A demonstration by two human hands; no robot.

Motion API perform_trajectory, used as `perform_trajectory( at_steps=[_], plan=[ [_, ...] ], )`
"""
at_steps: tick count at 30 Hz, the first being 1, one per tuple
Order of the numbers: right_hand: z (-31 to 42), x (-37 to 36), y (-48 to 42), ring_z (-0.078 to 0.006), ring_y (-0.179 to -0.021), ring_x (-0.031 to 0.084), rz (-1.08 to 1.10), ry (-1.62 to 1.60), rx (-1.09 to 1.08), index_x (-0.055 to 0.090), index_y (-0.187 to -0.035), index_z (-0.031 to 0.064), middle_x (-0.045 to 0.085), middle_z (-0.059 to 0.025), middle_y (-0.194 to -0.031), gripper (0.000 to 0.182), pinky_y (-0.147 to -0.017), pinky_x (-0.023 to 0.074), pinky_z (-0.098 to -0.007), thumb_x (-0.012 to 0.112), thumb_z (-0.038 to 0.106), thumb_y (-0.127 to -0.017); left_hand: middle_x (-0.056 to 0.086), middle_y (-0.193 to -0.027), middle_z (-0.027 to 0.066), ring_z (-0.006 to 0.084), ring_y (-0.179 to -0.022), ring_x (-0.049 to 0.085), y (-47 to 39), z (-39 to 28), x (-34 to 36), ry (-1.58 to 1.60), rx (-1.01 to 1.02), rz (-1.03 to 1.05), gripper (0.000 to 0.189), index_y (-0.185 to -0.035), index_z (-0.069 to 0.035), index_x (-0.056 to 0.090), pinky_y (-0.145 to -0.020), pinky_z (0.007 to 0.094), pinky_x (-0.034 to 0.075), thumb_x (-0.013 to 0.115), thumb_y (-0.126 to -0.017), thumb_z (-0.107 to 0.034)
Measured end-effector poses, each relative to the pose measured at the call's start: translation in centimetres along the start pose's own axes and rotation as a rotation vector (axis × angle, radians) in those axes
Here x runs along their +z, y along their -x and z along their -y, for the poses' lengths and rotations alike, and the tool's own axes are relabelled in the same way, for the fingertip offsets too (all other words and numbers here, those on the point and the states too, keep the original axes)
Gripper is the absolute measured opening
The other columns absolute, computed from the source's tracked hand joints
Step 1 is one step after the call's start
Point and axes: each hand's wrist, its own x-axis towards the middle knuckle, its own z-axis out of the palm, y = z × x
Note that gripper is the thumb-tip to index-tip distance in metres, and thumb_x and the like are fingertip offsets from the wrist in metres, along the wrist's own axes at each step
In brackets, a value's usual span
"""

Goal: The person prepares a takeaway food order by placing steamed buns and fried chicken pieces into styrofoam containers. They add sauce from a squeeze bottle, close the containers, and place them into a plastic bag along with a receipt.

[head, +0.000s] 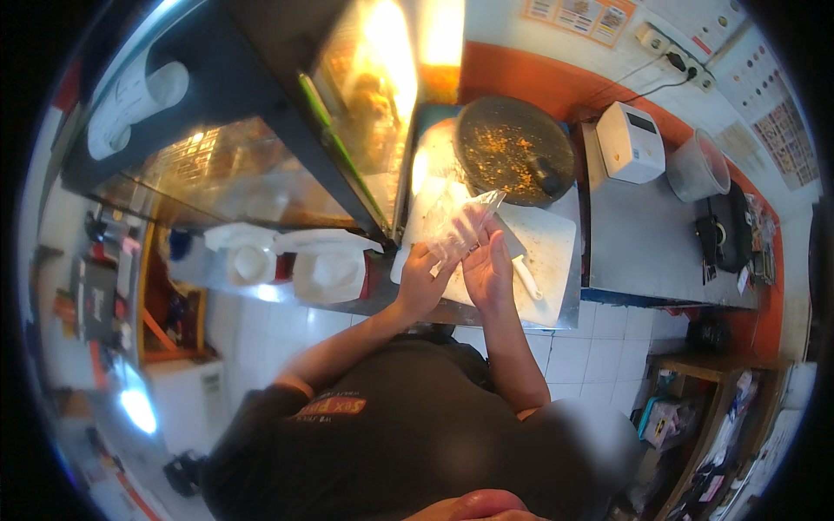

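Both hands hold a clear plastic bag over a white cutting board. My left hand pinches its lower left side. My right hand has its palm turned up, with fingers against or behind the film on the right. Beside my right hand, a cleaver with a white handle lies on the board, its blade partly hidden by the fingers. Behind the bag stands a dark round pan or lid scattered with brown crumbs. Two open paper boxes, one with a white mound of what looks like wrapped rice, sit left of the board.
A lit glass display case rises at the left, with a green-edged frame near the board. On the metal counter at right stand a white printer-like device, a clear plastic tub and a black bag. Power sockets line the wall.
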Motion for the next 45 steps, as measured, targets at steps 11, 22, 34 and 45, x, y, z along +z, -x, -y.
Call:
perform_trajectory(
  at_steps=[11, 22, 34, 45],
  plan=[
    [-5.2, 0.5, -1.4, -0.0261, -0.122, 0.057, 0.026, -0.252, 0.291, 0.054, -0.129, -0.0025, 0.061, -0.0135, -0.126, 0.038, -0.11, 0.0411, -0.0386, 0.054, 0.011, -0.094, 0.063, -0.106, 0.0154, 0.0363, -0.096, 0.062, 2.2, 2.7, -6.7, -0.273, 0.108, 0.048, 0.015, -0.098, -0.004, 0.064, -0.087, 0.0451, 0.051, 0.069, -0.085, -0.009],
    [-9.5, 5.1, -0.4, -0.0237, -0.117, 0.06, 0.063, 0.232, -0.045, 0.054, -0.133, -0.0013, 0.06, -0.0147, -0.131, 0.038, -0.098, 0.0503, -0.0368, 0.059, 0.014, -0.099, 0.058, -0.116, 0.0197, 0.0359, -0.1, 0.061, 2.3, 0.1, -10.9, -0.467, 0.251, -0.13, 0.047, -0.115, -0.001, 0.057, -0.085, 0.0454, 0.05, 0.077, -0.074, -0.009],
    [-9.4, 4.5, 0.0, -0.0268, -0.126, 0.053, -0.01, -0.026, 0.1, 0.048, -0.139, 0.0003, 0.054, -0.014, -0.138, 0.043, -0.108, 0.0432, -0.0396, 0.055, 0.019, -0.101, 0.064, -0.086, 0.0116, 0.0308, -0.078, 0.063, 2.8, 0.7, -10.6, -0.271, 0.256, 0.035, 0.016, -0.088, -0.002, 0.064, -0.059, 0.0381, 0.053, 0.072, -0.074, -0.005],
    [-7.6, 5.7, 3.1, -0.0199, -0.121, 0.051, 0.073, 0.485, 0.065, 0.051, -0.137, -0.0075, 0.051, -0.0137, -0.136, 0.043, -0.1, 0.0421, -0.0309, 0.058, 0.007, -0.096, 0.061, -0.105, 0.0218, 0.0428, -0.093, 0.061, 1.6, -0.6, -8.9, -0.167, 0.194, 0.021, 0.038, -0.109, 0.002, 0.057, -0.078, 0.0478, 0.052, 0.071, -0.077, -0.012]
  ],
)
